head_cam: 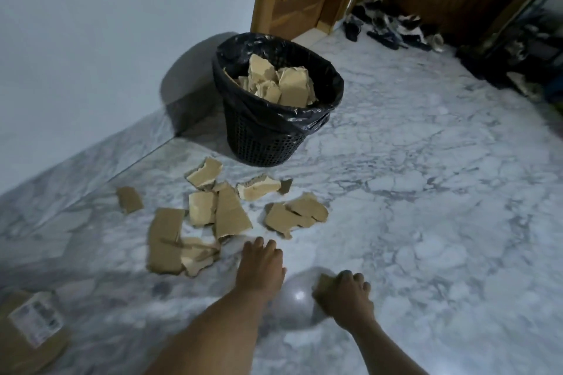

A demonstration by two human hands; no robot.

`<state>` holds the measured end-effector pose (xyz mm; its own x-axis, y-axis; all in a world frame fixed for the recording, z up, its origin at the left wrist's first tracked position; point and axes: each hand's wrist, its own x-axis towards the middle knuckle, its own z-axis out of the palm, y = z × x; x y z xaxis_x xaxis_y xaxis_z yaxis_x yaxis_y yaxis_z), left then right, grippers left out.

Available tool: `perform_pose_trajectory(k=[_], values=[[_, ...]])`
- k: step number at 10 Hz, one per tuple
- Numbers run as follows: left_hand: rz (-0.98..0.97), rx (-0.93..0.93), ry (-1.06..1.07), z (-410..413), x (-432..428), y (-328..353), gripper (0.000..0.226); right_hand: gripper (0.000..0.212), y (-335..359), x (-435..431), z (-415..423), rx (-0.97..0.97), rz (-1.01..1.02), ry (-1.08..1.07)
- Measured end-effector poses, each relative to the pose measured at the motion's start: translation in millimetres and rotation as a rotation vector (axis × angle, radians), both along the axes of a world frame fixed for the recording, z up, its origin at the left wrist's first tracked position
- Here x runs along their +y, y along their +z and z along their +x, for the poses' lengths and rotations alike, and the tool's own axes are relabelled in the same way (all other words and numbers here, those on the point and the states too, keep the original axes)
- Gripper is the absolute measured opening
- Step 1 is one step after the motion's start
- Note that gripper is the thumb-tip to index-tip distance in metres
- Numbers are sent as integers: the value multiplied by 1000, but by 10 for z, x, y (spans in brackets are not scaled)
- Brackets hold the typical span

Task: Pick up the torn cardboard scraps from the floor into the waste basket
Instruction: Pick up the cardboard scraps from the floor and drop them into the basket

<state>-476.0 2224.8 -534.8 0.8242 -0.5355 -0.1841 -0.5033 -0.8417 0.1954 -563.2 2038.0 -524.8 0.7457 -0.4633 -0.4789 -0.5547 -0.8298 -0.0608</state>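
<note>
Just ahead of the flat, empty left hand (pixel 260 265) lie cardboard scraps (pixel 228 216); the right hand (pixel 344 295) grips one scrap (pixel 323 282).

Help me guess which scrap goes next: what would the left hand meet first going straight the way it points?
Most likely the flat cardboard scrap just ahead of the left hand, lying well short of the waste basket. The gap between looks free, though depth is hard to judge.

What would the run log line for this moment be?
left hand open, near floor scraps | right hand grips scrap | waste basket upright, cardboard inside | stage: pickup unfinished
</note>
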Motion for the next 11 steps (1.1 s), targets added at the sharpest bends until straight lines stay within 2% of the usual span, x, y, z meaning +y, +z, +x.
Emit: perform_pose_trajectory(k=[2,3,4,5,6,7,8,9,10,11], values=[[-93,92,23,82,94,-57,28,22,246,153,474,166,-100,102],[-145,74,29,161,217,-9,31,12,447,342,887,114,6,104],[-271,-61,152,388,302,6,33,26,464,466,1328,-9,62,79],[-329,-151,409,698,501,-50,36,34,338,705,1639,-103,135,161],[-168,143,542,1011,760,-52,38,47,295,885,1686,12,86,278],[-64,215,522,1167,842,-45,44,59,93,895,1640,62,11,497],[-88,203,591,1174,731,1,64,46,-20,927,1601,-6,25,404],[-125,217,674,1204,652,46,65,41,21,977,1670,-76,-22,454],[-169,270,619,1212,610,37,33,29,141,1014,1758,-107,111,507],[-313,412,658,1299,612,41,24,24,261,960,1848,-185,373,384]])
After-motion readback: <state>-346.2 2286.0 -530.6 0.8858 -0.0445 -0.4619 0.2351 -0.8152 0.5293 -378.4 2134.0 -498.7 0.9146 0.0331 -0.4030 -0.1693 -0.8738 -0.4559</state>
